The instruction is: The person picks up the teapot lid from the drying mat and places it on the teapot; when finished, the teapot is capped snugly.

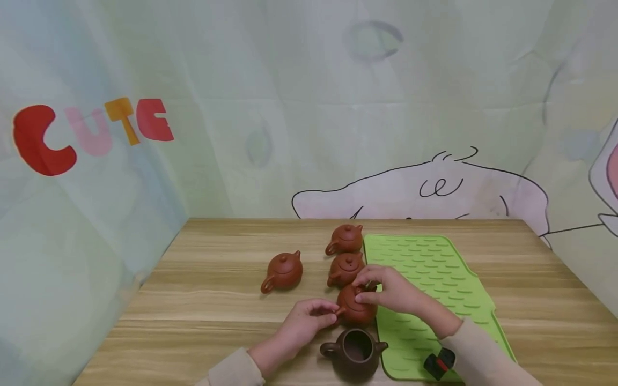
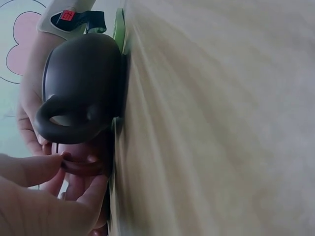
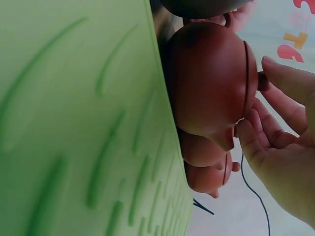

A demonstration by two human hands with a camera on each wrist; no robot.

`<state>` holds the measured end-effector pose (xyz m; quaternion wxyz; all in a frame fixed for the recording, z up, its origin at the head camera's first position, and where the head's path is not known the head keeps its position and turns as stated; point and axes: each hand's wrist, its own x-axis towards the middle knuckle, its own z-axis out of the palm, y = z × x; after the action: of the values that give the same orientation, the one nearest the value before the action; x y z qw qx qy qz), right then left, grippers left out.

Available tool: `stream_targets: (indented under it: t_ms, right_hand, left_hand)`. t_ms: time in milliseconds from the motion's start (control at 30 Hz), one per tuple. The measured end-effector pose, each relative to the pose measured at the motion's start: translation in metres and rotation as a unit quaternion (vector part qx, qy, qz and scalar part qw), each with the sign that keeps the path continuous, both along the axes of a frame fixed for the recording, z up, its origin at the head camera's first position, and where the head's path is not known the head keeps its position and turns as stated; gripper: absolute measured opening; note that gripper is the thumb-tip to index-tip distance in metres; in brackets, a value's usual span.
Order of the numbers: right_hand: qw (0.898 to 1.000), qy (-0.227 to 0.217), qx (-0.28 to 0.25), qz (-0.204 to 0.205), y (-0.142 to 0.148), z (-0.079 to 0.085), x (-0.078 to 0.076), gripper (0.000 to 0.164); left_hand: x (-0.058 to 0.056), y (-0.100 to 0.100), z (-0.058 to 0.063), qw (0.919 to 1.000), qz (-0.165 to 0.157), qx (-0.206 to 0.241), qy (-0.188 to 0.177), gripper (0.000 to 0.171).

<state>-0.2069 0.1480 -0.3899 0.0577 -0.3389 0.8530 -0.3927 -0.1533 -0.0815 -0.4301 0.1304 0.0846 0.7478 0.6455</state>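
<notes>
A reddish-brown clay teapot [image 1: 358,315] stands between both hands, beside the left edge of a green mat [image 1: 449,300]. My left hand [image 1: 300,328] pinches its handle [image 2: 83,168] between thumb and fingers. From above, my right hand [image 1: 399,291] holds the lid knob [image 3: 264,81], with one fingertip close to the spout [image 3: 227,138]. The lid sits on the pot. Nearer the front is a dark brown teapot [image 1: 354,365] without a lid, its handle to the left. Just behind the held pot, another reddish teapot [image 1: 345,269] shows its lid in place.
Farther back stands a third reddish teapot [image 1: 347,239], in line with the others. One more reddish teapot [image 1: 286,271] sits apart on the left of the wooden table [image 1: 207,279]. A printed curtain [image 1: 270,107] hangs behind the table.
</notes>
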Motion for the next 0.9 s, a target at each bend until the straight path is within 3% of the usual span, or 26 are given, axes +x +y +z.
stream_targets:
  t_ms: [200,400,633,900]
  right_hand:
    - [1.000,0.011,-0.017,-0.011,0.009,0.008,0.004,0.028]
    - [0.999,0.037,-0.034,-0.019,0.031,0.016,0.016,0.025]
    - [0.996,0.052,-0.065,-0.039,0.061,0.018,0.037,0.021]
    - [0.991,0.092,-0.068,-0.073,0.092,0.004,0.054,0.024]
  left_hand:
    - [0.002,-0.005,0.005,1.0000,0.001,-0.006,0.007,0.027]
    - [0.010,-0.014,0.013,0.9995,0.007,-0.020,0.023,0.033]
    - [0.018,-0.025,0.016,0.9993,-0.023,-0.018,0.024,0.032]
    - [0.025,-0.029,0.017,0.9980,-0.062,-0.015,0.002,0.028]
